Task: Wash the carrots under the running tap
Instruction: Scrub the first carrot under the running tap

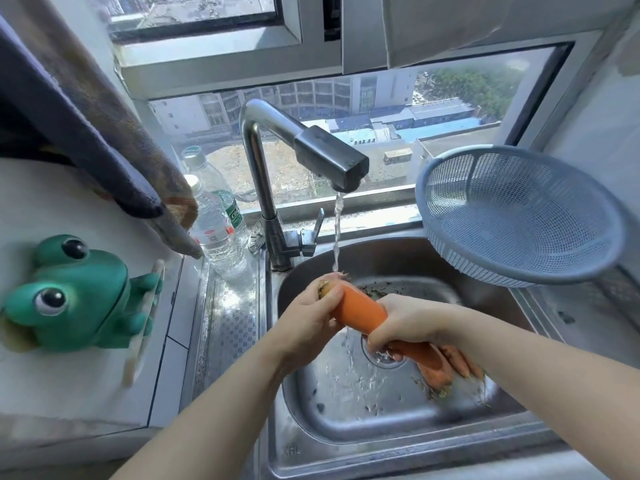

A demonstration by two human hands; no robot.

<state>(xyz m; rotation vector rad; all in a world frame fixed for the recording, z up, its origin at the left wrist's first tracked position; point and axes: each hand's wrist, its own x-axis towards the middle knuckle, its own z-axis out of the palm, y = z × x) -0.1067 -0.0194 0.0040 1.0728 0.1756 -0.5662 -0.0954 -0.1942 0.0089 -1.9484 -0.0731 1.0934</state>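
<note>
Two grips held one carrot [360, 311]: the left grip [311, 317] curled round its thick end, the right grip [405, 323] round its lower part, tilting the thick end into the stream [336, 237] from the tap [330, 161]. More carrots [446, 370] lay in the sink [346, 407] beneath, presumably awaiting rinsing.

Stamped on the sink [311, 457] rim, letters read roughly "XHL"; labels on the bottles [216, 237] are too blurred.

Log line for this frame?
phase: rinse; left hand: grips carrot top; right hand: grips it lower down; tap: running; more carrots: in sink
</note>
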